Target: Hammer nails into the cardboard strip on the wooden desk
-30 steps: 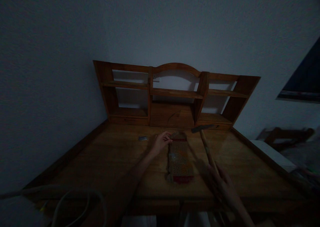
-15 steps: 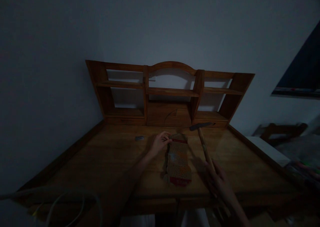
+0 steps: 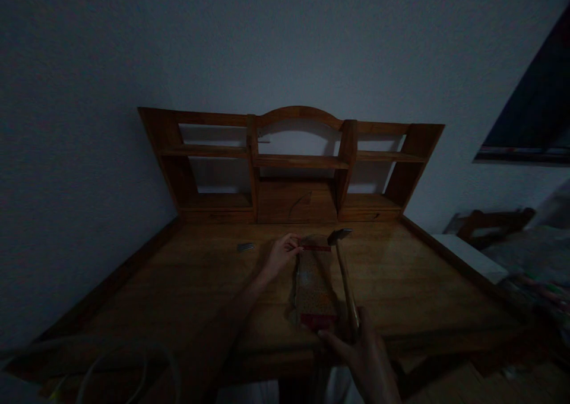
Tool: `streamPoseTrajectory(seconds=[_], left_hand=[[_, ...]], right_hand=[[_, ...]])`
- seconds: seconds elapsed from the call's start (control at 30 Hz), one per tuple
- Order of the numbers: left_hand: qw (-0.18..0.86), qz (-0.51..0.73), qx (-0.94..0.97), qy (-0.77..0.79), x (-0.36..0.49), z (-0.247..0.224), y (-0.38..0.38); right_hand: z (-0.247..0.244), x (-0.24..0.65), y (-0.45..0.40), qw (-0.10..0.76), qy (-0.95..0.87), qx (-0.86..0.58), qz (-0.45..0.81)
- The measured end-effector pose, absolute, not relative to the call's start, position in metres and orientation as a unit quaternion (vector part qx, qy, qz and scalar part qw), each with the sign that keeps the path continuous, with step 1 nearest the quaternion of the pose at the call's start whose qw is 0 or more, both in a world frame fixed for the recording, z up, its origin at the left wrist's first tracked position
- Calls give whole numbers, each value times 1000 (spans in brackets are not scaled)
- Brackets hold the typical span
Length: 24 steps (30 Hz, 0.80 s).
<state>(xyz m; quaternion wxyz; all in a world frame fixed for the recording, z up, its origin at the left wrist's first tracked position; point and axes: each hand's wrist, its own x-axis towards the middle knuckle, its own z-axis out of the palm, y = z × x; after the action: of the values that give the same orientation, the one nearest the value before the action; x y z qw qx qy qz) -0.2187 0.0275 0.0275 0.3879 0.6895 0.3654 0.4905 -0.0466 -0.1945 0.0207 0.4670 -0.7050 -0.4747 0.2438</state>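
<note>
Farther back, shelves beyond hammer.

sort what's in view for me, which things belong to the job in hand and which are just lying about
Likely part of the job:
hammer, gripped in the right hand
red-banded slab, left hand at its far left corner
desk, under the slab

Seemingly just there:
small grey piece on the desk, untouched; may belong, too small to tell
shelf unit at the back
</note>
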Motion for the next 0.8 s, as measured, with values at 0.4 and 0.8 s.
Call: streamPoseTrajectory(seconds=[0.4, 0.8], left_hand=[[391, 485, 697, 354, -220, 26, 28], [408, 496, 684, 346, -220, 21, 33]], right_hand=[[18, -31, -193, 420, -511, -733, 160], [6, -55, -195, 413, -543, -696, 223]])
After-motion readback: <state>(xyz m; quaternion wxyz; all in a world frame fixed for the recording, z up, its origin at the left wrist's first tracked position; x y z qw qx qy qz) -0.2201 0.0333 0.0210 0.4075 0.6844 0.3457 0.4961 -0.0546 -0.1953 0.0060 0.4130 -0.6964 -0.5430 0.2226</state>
